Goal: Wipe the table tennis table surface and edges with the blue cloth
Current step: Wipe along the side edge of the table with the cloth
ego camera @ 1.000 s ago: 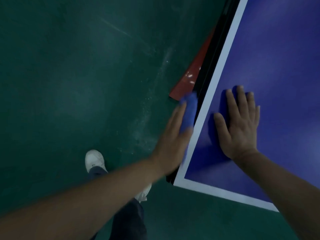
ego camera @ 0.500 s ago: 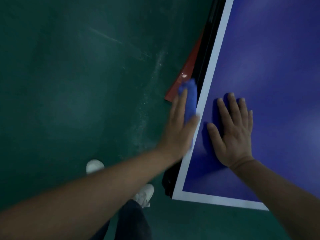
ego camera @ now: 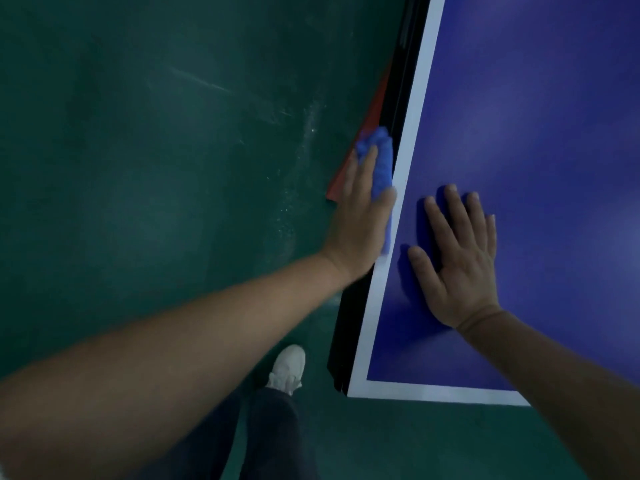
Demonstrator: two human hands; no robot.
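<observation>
The table tennis table (ego camera: 540,126) has a blue top with a white border line and a black side edge (ego camera: 348,334); its near corner lies at lower centre. My left hand (ego camera: 360,226) presses the blue cloth (ego camera: 379,157) flat against that side edge, fingers straight along it and thumb lying over the white line. The cloth bunches out past my fingertips. My right hand (ego camera: 457,261) rests palm down on the blue top beside it, fingers spread and holding nothing.
A dark green floor (ego camera: 138,150) with dusty scuff marks fills the left. A red panel (ego camera: 372,116) shows under the table by the edge. My white shoe (ego camera: 287,368) and dark trouser leg stand near the table corner.
My left hand has slid the cloth along the side edge, away from the near corner. My right hand has stayed flat on the top.
</observation>
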